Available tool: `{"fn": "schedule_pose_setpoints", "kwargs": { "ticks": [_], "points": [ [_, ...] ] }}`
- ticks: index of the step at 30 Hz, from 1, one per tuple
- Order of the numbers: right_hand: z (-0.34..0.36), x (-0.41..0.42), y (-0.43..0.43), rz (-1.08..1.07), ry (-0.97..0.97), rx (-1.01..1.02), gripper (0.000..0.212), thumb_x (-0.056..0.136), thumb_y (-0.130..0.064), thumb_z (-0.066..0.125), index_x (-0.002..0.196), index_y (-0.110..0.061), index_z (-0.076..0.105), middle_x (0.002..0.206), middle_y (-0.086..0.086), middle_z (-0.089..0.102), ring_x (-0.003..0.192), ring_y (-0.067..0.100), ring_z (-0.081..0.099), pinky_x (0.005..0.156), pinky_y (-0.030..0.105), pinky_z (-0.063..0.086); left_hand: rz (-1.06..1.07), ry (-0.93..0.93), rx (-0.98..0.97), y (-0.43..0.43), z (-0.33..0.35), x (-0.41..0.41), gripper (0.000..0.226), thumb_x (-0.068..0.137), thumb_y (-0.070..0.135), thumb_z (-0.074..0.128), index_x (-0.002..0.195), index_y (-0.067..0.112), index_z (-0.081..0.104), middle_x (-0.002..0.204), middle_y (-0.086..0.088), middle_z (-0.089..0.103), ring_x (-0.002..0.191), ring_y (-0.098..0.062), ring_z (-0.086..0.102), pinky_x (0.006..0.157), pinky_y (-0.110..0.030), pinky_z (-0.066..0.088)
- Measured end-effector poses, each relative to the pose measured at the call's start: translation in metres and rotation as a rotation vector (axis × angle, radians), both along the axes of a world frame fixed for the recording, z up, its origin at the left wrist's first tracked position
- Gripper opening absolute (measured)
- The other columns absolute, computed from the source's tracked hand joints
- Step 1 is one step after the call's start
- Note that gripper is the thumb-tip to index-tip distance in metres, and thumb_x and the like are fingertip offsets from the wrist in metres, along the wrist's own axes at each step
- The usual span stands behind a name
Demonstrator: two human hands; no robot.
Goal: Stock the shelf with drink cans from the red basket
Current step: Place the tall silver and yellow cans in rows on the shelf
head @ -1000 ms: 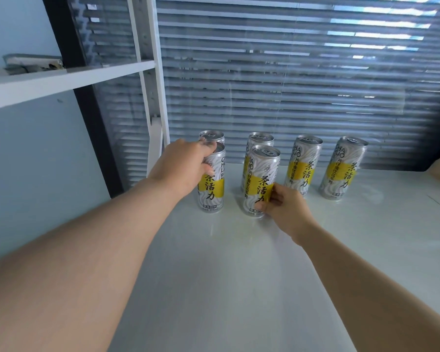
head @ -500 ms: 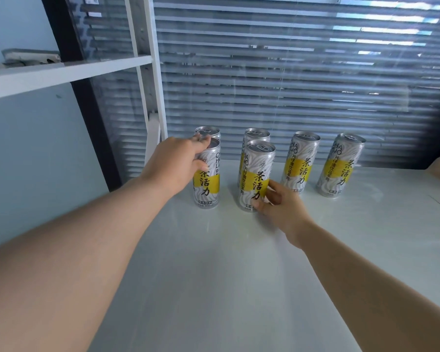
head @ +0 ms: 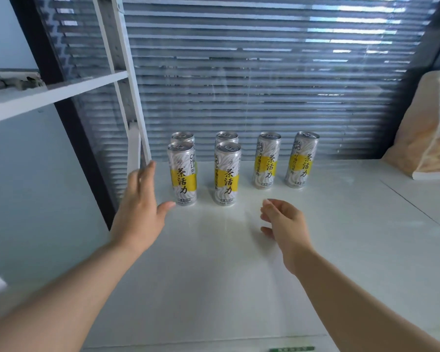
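Several tall silver cans with yellow bands stand upright at the back of the white shelf [head: 214, 262]. The front left can [head: 182, 174] and the front middle can [head: 227, 174] each hide most of a can behind them. Two more cans [head: 266, 161] [head: 301, 160] stand to the right. My left hand [head: 140, 207] hovers just left of the front left can, fingers straight, holding nothing. My right hand [head: 283, 222] hangs in front of the cans, fingers loosely curled and empty. The red basket is out of view.
A white upright post [head: 127, 92] and an upper shelf board [head: 48, 95] stand at the left. Grey blinds [head: 264, 72] close the back. A paper bag or packet [head: 427, 133] leans at the far right of the shelf.
Both hands have let go of the two front cans and drawn back toward me. The cans stay upright where they were set.
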State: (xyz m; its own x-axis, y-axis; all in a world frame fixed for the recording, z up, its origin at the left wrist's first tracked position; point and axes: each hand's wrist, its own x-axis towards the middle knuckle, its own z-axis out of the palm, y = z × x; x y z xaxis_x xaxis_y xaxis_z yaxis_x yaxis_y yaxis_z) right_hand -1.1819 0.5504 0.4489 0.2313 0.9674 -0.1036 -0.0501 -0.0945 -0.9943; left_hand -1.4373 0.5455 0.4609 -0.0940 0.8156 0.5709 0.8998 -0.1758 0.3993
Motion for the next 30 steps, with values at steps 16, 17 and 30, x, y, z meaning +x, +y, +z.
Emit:
{"fn": "schedule_pose_setpoints", "kwargs": {
  "ticks": [16, 17, 30],
  "points": [
    [0.019, 0.141, -0.194, -0.263, -0.097, 0.194, 0.030, 0.103, -0.036, 0.039, 0.105, -0.017, 0.062, 0.086, 0.002, 0.065, 0.089, 0.022, 0.064, 0.084, 0.045, 0.053, -0.226, -0.723, -0.216, -0.121, -0.007, 0.263, 0.031, 0.094, 0.040, 0.052, 0.116, 0.021, 0.059, 0.106, -0.002, 0.066, 0.094, -0.024, 0.064, 0.086, -0.046, 0.053],
    [0.012, 0.159, -0.210, -0.295, -0.107, 0.195, 0.030, 0.103, -0.036, 0.039, 0.104, -0.018, 0.063, 0.085, 0.001, 0.065, 0.088, 0.022, 0.064, 0.084, 0.046, 0.054, -0.258, -0.713, -0.232, -0.134, -0.011, 0.285, 0.030, 0.094, 0.041, 0.050, 0.116, 0.022, 0.059, 0.106, -0.001, 0.066, 0.095, -0.023, 0.064, 0.087, -0.044, 0.053],
    [-0.116, 0.380, -0.449, -0.718, -0.001, -0.097, 0.029, 0.103, -0.033, 0.041, 0.085, -0.022, 0.061, 0.077, 0.003, 0.063, 0.071, 0.016, 0.059, 0.065, 0.035, 0.046, -0.442, -0.534, -0.625, -0.293, -0.135, 0.498, 0.033, 0.077, 0.054, 0.052, 0.091, 0.026, 0.062, 0.081, -0.002, 0.068, 0.066, -0.024, 0.062, 0.075, -0.043, 0.054]
  ]
}}
